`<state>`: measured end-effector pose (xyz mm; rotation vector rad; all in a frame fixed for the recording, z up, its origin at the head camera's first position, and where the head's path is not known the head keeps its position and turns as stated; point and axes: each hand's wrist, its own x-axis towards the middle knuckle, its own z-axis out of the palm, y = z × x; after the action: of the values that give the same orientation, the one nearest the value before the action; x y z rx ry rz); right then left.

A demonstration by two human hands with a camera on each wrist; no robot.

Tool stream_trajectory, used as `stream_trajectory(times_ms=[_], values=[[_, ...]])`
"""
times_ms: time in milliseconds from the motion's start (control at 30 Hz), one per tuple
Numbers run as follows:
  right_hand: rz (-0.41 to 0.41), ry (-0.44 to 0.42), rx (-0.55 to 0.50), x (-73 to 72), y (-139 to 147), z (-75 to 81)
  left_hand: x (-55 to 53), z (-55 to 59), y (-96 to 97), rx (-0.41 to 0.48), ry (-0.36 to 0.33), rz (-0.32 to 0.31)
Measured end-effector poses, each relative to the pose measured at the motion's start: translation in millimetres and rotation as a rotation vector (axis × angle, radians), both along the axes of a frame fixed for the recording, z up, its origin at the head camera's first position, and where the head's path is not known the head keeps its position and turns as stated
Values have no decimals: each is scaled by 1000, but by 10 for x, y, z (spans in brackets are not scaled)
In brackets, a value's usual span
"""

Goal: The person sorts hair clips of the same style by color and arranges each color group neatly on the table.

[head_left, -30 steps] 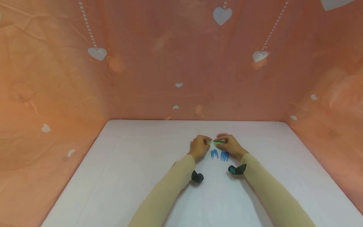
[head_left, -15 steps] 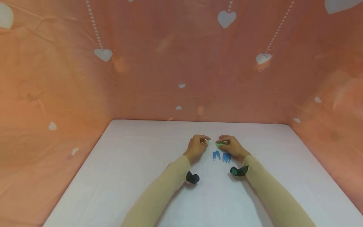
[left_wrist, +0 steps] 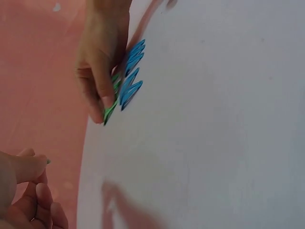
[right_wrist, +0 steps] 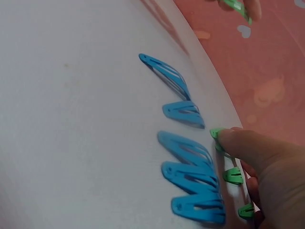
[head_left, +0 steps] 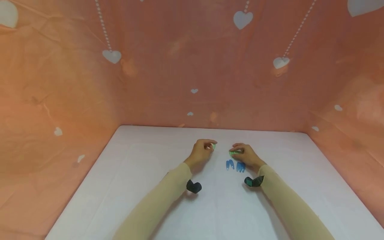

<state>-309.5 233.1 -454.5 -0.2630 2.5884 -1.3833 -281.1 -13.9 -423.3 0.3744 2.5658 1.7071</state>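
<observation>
Green hair clips (right_wrist: 233, 175) are lying beside five blue clips (right_wrist: 195, 176) on the white bench (head_left: 120, 173); my right hand (head_left: 247, 156) is pinching one; my left hand (head_left: 200, 153) is pinching another green clip (right_wrist: 237, 5), raised above the bench.

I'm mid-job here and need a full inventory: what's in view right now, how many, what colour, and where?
Blue clips: five, blue, on the table in groups of two and three
Green clips: at least three, green, at the right hand beside the blue ones; others may be hidden
Single green clip: one, green, between the left hand's fingers
Table: one, white, under the work
Backdrop: pinkish orange, behind and beside the table
Hearts: several, whitish, on the backdrop
Wrist cameras: two, mostly black, one per wrist
Sleeves: two, pale yellow, on the forearms
Left hand: one, bare, pinching its clip
Right hand: one, bare, thumb on a green clip
</observation>
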Motion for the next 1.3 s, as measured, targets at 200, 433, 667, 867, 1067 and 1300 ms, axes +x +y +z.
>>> stream_trajectory(times_ms=[200, 433, 667, 867, 1067, 1300], values=[[2, -18, 2, -16, 19, -12, 17, 89, -210, 6, 30, -20], [9, -5, -31, -3, 8, -34, 31, 69, -570, -37, 59, 1], [4, -3, -25, -6, 22, -35, -6, 73, -896, -26, 52, 43], [-2, -17, -19, -12, 40, -21, -33, 16, -1145, -36, -6, 41], [6, -6, -21, 14, 37, -22, -50, -103, -1353, -127, -48, -22], [19, 17, -17, 21, 28, -8, -49, -154, -1491, -204, -56, 3]])
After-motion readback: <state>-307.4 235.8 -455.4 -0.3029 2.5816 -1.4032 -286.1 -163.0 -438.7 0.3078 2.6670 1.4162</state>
